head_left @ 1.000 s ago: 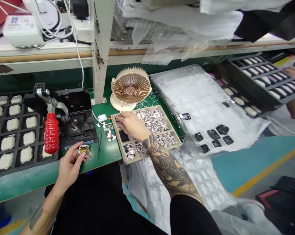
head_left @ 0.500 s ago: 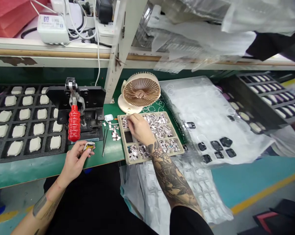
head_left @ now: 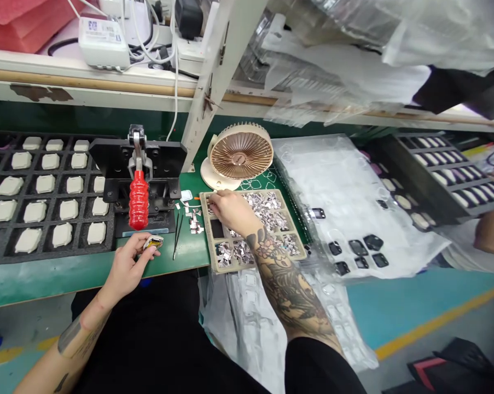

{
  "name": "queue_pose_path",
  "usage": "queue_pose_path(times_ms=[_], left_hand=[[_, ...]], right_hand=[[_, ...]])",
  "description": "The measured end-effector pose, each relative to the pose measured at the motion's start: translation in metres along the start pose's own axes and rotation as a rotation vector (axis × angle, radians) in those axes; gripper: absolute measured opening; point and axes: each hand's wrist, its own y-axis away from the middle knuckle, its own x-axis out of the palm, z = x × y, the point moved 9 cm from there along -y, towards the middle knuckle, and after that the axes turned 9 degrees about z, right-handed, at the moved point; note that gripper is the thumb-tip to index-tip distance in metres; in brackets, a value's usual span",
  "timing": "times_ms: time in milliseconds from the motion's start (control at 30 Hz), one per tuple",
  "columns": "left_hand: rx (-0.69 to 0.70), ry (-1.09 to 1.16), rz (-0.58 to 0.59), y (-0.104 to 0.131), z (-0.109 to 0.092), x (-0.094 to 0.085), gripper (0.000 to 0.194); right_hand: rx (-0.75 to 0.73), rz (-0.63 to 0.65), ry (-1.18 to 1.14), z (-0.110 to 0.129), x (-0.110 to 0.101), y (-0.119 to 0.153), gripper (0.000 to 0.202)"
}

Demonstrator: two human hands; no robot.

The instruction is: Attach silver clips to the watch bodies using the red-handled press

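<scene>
Between the thumb and fingers of my left hand [head_left: 127, 262] is a small watch-like case [head_left: 153, 242] with a yellowish inside, held just below the red-handled clamp press [head_left: 139, 201]. My right hand [head_left: 232, 210] reaches over the upper left compartments of a beige sorting tray [head_left: 213, 257]. Its fingertips are pinched together among small silvery pieces; whatever they hold is too small to make out. More such pieces fill other compartments, and one compartment shows a dark bottom. Black tweezers [head_left: 177, 236] lie on the green table [head_left: 191, 257] between the case and the tray, below some loose pieces [head_left: 195, 223].
A black foam tray [head_left: 80, 242] with several pale cases is at the left. Behind the sorting tray stands a beige fan [head_left: 242, 156]. Plastic sheeting [head_left: 324, 175] with black frames lies at the right, near another person's arm [head_left: 493, 232].
The whole view has shifted slightly, with the left-side items now further right. My left hand still holds the case, and my right hand stays at the tray's upper left compartments.
</scene>
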Motion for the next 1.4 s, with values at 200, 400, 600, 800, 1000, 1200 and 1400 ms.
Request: queue_pose_path(times_ms=[200, 400, 600, 800, 1000, 1200, 1400], left_hand=[[0.025, -0.012, 0.021, 0.001, -0.003, 0.000, 0.028], [0.124, -0.087, -0.018, -0.001, -0.023, -0.005, 0.018], [0.216, -0.173, 0.005, -0.003, -0.036, 0.000, 0.018], [0.245, -0.220, -0.003, 0.000, -0.041, 0.002, 0.014], [0.205, -0.221, 0.039, -0.001, -0.039, 0.003, 0.021], [0.078, -0.083, 0.118, -0.002, -0.027, -0.003, 0.033], [0.095, -0.148, 0.134, -0.001, -0.029, -0.004, 0.029]], right_hand=[[-0.015, -0.073, -0.024, -0.001, -0.002, 0.000, 0.025], [0.006, -0.521, -0.528, -0.008, -0.021, 0.056, 0.016], [0.078, -0.726, -0.979, 0.058, -0.003, 0.082, 0.008], [-0.082, -0.562, -1.287, 0.138, 0.025, 0.051, 0.009], [-0.168, -0.506, -1.169, 0.146, 0.019, 0.046, 0.013], [-0.454, -0.415, -0.705, 0.169, 0.007, 0.052, 0.043], [-0.517, -0.443, -0.421, 0.180, 0.001, 0.058, 0.039]])
